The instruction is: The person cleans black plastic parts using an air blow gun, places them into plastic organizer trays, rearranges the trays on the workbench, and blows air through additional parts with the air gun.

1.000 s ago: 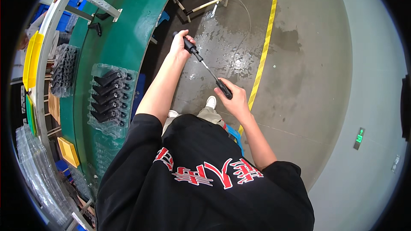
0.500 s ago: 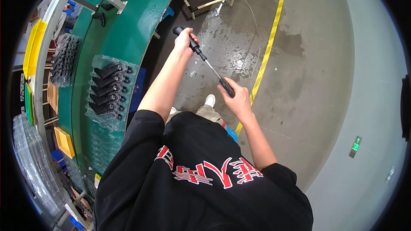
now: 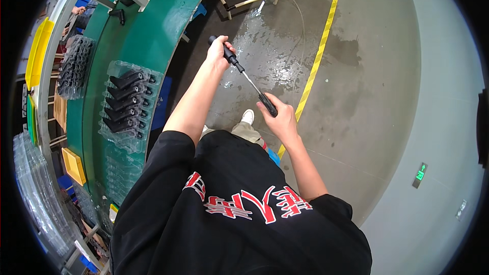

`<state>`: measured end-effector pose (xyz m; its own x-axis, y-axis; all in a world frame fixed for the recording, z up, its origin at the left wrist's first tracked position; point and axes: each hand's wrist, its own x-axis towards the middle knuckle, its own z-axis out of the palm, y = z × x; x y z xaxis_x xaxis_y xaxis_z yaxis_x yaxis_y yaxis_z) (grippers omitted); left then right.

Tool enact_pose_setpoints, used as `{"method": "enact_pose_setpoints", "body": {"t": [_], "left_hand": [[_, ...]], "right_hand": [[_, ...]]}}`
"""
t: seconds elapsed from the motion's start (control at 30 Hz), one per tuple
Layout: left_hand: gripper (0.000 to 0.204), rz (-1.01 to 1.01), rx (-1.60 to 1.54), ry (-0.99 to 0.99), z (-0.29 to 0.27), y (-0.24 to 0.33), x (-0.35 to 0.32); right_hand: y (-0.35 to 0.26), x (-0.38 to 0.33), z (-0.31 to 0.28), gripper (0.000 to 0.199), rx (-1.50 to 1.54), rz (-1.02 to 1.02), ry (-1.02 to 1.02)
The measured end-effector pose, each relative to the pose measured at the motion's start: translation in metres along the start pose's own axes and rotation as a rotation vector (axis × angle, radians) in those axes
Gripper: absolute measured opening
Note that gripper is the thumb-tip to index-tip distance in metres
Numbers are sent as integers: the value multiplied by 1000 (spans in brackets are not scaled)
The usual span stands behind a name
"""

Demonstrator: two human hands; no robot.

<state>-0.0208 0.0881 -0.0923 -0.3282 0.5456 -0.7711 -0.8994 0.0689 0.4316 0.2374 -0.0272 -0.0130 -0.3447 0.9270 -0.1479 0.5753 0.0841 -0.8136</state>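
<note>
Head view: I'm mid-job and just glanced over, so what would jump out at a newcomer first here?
First, the long tool with black grips and a thin metal shaft, held out over the wet grey floor, left hand on its far end and right hand on the near grip. Next, the green conveyor curving along the left, carrying a clear tray of black parts. A yellow floor line runs past on the right.

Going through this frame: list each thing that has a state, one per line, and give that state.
left hand: closed around one black grip of the rod
right hand: closed around the other black grip
rod: held off the floor, slanting between both hands
clear tray: lying on the green conveyor, filled with black parts
floor: wet patch ahead
</note>
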Motion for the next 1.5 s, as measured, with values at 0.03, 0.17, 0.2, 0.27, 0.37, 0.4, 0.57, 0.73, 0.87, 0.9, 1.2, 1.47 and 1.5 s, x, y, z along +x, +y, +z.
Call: {"method": "enact_pose_setpoints", "body": {"t": [0.03,0.17,0.2,0.27,0.37,0.4,0.57,0.73,0.87,0.9,1.2,1.47,1.5], "left_hand": [[16,-8,2,0,0,1,-3],[26,-34,94,-59,-4,7,-25],[31,-46,142,-89,-6,6,-31],[35,-60,188,-118,-13,4,-39],[48,-29,347,-225,-26,2,-49],[53,-17,400,-261,-30,2,-51],[51,-33,651,-254,-55,-1,-51],[39,37,717,-417,-80,7,-63],[23,206,833,-433,-93,6,-66],[19,262,873,-438,-96,6,-66],[36,534,1339,-241,-136,10,-49],[42,772,1569,-62,-140,24,-64],[43,860,1611,-51,-143,25,-61]], "right_hand": [[0,-1,0,27,0,2,-4],[-5,-9,-2,27,4,11,-25],[-6,-12,-2,27,6,17,-32],[-8,-14,-3,27,6,26,-39],[-11,-16,-3,29,-6,55,-84],[-12,-16,-3,30,-9,64,-99],[-14,-11,-2,30,-29,104,-135],[-13,-2,-5,30,6,133,-162],[-9,4,-1,29,-16,112,-177],[-9,5,0,28,-23,107,-179],[-12,10,2,30,-21,64,-245],[-9,11,0,29,-25,88,-260],[-10,12,-1,29,-27,90,-264]]}}
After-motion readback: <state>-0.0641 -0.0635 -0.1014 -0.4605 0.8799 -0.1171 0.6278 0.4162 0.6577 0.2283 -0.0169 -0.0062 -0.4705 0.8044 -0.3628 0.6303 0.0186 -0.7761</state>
